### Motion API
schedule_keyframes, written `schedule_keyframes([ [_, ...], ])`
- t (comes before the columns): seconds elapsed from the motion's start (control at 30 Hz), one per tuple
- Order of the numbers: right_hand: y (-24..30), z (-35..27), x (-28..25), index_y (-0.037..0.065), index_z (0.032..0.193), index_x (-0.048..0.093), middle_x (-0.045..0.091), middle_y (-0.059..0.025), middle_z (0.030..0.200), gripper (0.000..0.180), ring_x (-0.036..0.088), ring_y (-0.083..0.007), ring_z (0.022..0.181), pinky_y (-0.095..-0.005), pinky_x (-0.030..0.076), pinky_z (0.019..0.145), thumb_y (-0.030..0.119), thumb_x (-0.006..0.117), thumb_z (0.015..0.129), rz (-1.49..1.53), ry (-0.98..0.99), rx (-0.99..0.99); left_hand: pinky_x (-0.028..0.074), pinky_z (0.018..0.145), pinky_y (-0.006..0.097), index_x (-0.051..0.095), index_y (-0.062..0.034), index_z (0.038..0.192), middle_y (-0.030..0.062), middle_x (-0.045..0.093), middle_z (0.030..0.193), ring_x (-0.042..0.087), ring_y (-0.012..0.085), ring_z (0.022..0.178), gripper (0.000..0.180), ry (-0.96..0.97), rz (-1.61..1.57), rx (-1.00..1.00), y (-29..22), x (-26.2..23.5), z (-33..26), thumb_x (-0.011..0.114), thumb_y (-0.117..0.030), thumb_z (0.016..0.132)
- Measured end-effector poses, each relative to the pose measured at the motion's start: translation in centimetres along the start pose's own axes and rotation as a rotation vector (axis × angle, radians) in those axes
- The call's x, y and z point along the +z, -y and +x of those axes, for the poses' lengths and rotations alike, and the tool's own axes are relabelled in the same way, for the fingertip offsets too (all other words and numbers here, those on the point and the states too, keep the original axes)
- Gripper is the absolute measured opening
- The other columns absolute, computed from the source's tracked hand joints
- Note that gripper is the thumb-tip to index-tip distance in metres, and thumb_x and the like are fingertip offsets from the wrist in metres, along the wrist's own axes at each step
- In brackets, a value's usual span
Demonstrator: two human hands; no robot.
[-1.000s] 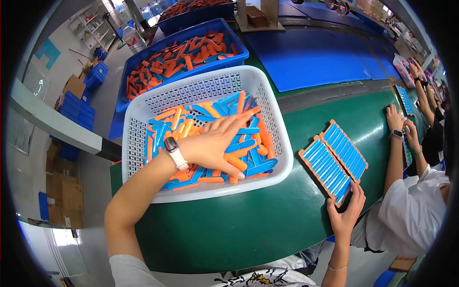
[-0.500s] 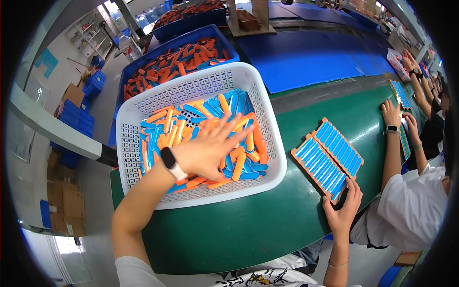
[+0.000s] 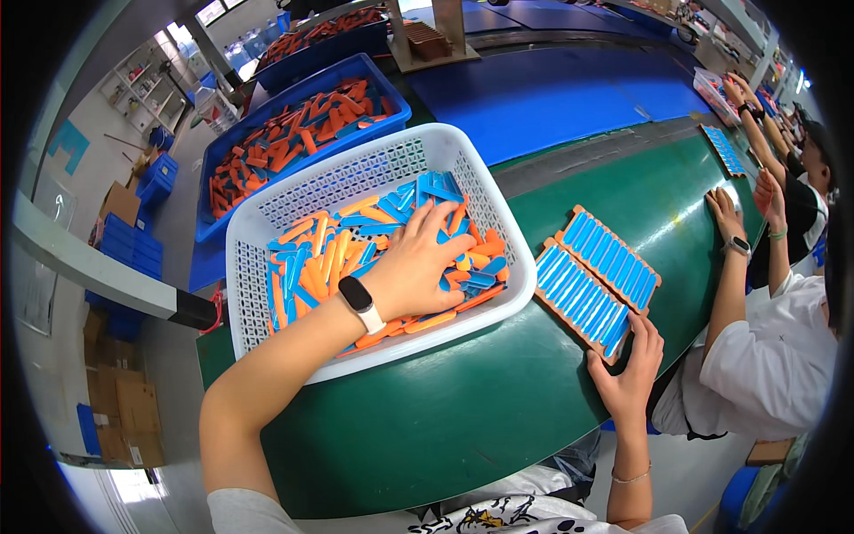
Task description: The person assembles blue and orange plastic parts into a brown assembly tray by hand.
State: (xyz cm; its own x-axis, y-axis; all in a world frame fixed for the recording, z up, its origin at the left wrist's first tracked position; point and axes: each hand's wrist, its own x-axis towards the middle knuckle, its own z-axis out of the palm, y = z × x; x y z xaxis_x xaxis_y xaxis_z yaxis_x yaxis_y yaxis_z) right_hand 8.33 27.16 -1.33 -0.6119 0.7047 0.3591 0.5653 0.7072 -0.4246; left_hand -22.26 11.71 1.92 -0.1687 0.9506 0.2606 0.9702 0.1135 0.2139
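Observation:
A white perforated plastic basket [image 3: 382, 147] holds a loose heap of orange and blue flat, round-ended strips [image 3: 311, 258]. My left hand [image 3: 416, 267] rests on the heap, palm down and fingers apart, fingertips among the strips. Whether it pinches any strip is hidden; none shows lifted. To the right, two brown slotted trays lie side by side, the near tray [image 3: 583, 303] and the far tray [image 3: 612, 258], with blue strips in rows. My right hand [image 3: 630, 356] grips the near tray's lower right corner between thumb and fingers.
A blue bin [image 3: 213, 222] of similar strips stands behind the basket, with another bin [image 3: 311, 44] farther back. Blue matting [image 3: 551, 98] covers the far table. A co-worker's hand [image 3: 725, 214] rests on the green table [image 3: 427, 409] at right, near another filled tray [image 3: 725, 151].
My left hand has settled into the strips, its fingers more bent than before. My right hand stays at the tray corner. The whole view has shifted slightly. The co-worker's farther hand has risen.

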Motion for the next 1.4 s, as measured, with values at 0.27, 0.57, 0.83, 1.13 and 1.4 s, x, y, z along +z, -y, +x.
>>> schedule_keyframes([
  [0.27,-0.4,-0.2,-0.2,0.0,0.125,0.047,0.049,-0.0151,0.124,0.072,0.045,-0.032,0.113,-0.0416,0.036,0.093,0.023,0.076,0.063,-0.015,-0.009,-0.025,0.026,0.106,0.053,0.058,-0.0072,0.104,0.0089,0.058,0.1,0.047,0.0309,0.113,0.047,0.188,0.388,0.022,-1.6,-1.6,2.4,0.073,-0.032,0.067],
  [0.57,-0.5,0.2,-0.7,0.001,0.126,0.046,0.048,-0.0148,0.123,0.072,0.044,-0.0326,0.113,-0.0426,0.035,0.093,0.026,0.076,0.065,-0.001,-0.005,-0.036,0.042,0.094,0.039,0.056,0.0028,0.095,0.0183,0.056,0.105,0.051,0.034,0.104,0.046,0.014,0.066,0.352,1.0,0.4,3.3,0.073,-0.02,0.059],
  [0.83,-0.7,-0.6,0.3,-0.001,0.13,0.041,0.037,-0.0228,0.133,0.071,0.035,-0.0386,0.126,-0.0485,0.026,0.105,0.018,0.075,0.07,0.227,-0.093,-0.048,0.024,0.109,0.056,0.056,-0.0057,0.088,0.0064,0.061,0.073,0.061,0.0272,0.084,0.037,-0.077,0.207,0.227,2.1,-1.0,2.7,0.074,-0.016,0.058],
  [1.13,-1.6,-1.8,-0.2,0.001,0.127,0.045,0.037,-0.0207,0.137,0.056,0.037,-0.0318,0.124,-0.0344,0.035,0.085,0.02,0.068,0.08,0.244,-0.251,-0.067,0.024,0.108,0.061,0.057,-0.0092,0.089,0.004,0.061,0.089,0.052,0.0245,0.117,0.041,-0.217,0.51,0.181,2.2,-4.8,2.0,0.079,-0.013,0.054],
  [1.4,2.3,2.1,-3.5,0.002,0.085,0.063,0.062,-0.0096,0.084,0.018,0.055,-0.0291,0.083,-0.0383,0.043,0.077,0.0,0.071,0.069,0.264,-0.143,-0.579,0.048,0.088,0.045,0.057,-0.0013,0.103,0.0194,0.064,0.101,0.059,0.0347,0.106,0.048,-0.252,0.143,-0.075,0.2,-6.2,0.8,0.077,-0.018,0.063],
])
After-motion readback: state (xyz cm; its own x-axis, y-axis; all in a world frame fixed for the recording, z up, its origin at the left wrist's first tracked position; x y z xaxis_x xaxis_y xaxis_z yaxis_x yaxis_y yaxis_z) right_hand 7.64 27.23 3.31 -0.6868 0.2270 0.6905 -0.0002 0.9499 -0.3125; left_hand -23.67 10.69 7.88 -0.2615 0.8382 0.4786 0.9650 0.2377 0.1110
